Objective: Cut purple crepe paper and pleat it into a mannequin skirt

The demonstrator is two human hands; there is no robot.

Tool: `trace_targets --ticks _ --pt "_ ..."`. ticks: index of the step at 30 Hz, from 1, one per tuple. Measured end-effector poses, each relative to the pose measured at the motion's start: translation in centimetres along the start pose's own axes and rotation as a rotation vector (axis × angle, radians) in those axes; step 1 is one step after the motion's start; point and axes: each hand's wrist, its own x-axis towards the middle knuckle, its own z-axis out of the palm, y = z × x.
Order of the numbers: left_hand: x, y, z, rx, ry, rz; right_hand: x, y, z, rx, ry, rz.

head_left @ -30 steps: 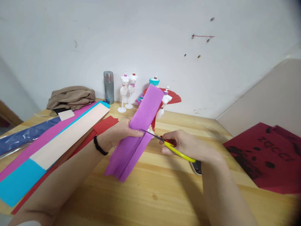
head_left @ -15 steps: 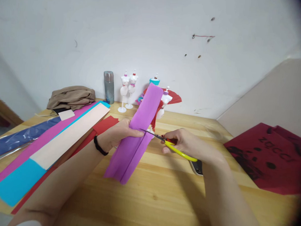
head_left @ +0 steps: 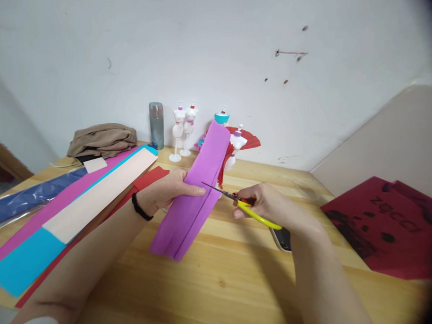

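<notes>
My left hand (head_left: pixel 167 191) grips a folded strip of purple crepe paper (head_left: pixel 191 199) at its middle and holds it slanted above the wooden table (head_left: pixel 233 280). My right hand (head_left: pixel 267 206) holds yellow-handled scissors (head_left: pixel 243 206). Their blades reach across the purple paper's right edge, just under my left fingers. A black band sits on my left wrist.
Long strips of blue, pink, peach and red paper (head_left: pixel 76 209) lie at the left. Behind stand small white mannequins (head_left: pixel 183 130), a grey flask (head_left: pixel 156 124), a dressed doll form (head_left: pixel 236 144) and a brown cloth (head_left: pixel 101 138). A phone (head_left: pixel 282 237) and red bags (head_left: pixel 387 224) lie at the right.
The purple paper has tilted slightly, its top end a little lower. The scissor blades have moved further across the paper. Both hands stay in nearly the same place.
</notes>
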Motion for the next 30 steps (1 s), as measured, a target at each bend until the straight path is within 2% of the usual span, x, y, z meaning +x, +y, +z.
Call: trace_targets --ticks 2,5,8,16,30 --pt "0.0 0.0 -0.3 0.017 -0.033 0.004 0.0 0.1 -0.1 0.005 0.009 -0.006" --pt "0.1 0.0 -0.7 0.032 -0.004 -0.01 0.0 0.4 -0.1 0.026 0.005 -0.023" --pt "0.0 0.0 -0.6 0.066 0.043 -0.014 0.0 0.8 0.0 0.056 -0.042 -0.046" --pt "-0.1 0.2 -0.1 0.091 0.05 -0.02 0.1 1.1 0.1 0.056 -0.145 -0.086" --pt "-0.1 0.0 -0.1 0.07 0.018 -0.083 0.7 0.8 0.9 0.066 -0.13 -0.126"
